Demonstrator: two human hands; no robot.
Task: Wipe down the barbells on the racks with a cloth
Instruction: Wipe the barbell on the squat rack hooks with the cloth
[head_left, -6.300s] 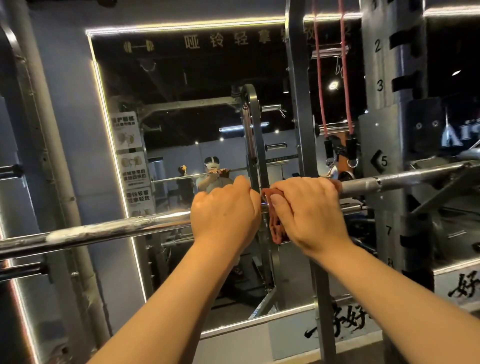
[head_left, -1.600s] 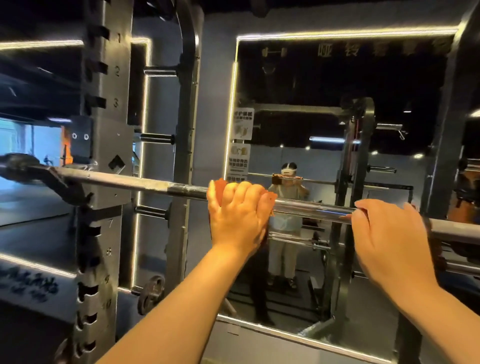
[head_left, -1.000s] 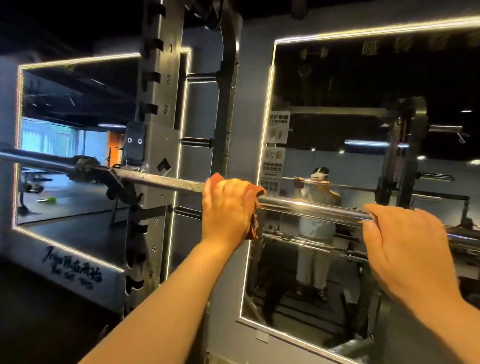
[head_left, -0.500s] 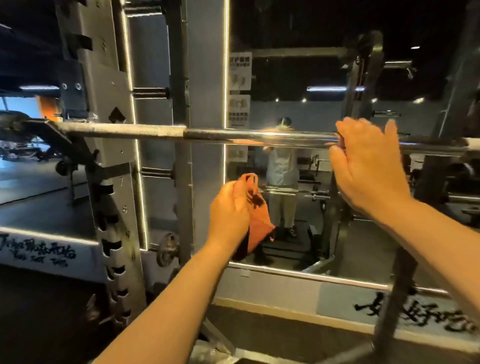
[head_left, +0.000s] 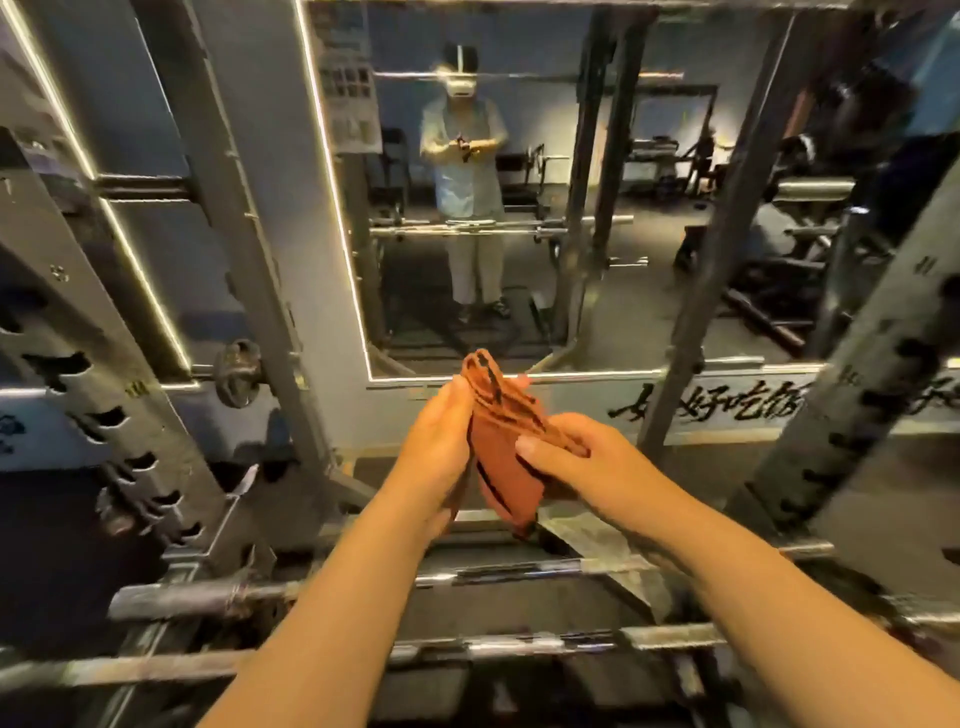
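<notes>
An orange-red cloth (head_left: 501, 447) hangs crumpled between both hands in the middle of the head view. My left hand (head_left: 439, 441) grips its left side with fingers curled round it. My right hand (head_left: 576, 462) pinches its right side, thumb on top. Below my forearms two steel barbells run across the view, the upper bar (head_left: 208, 595) and the lower bar (head_left: 519, 647), both low on the rack. Neither hand touches a bar.
Notched grey rack uprights stand at the left (head_left: 93, 364) and right (head_left: 872, 384). A slanted post (head_left: 249, 234) rises left of a wall mirror (head_left: 519, 208) with a lit frame, which reflects a person and other racks. Dark floor lies below.
My right hand came off the high bar and joined the left on the cloth. Both hands dropped lower, and the view tilted down to two low barbells.
</notes>
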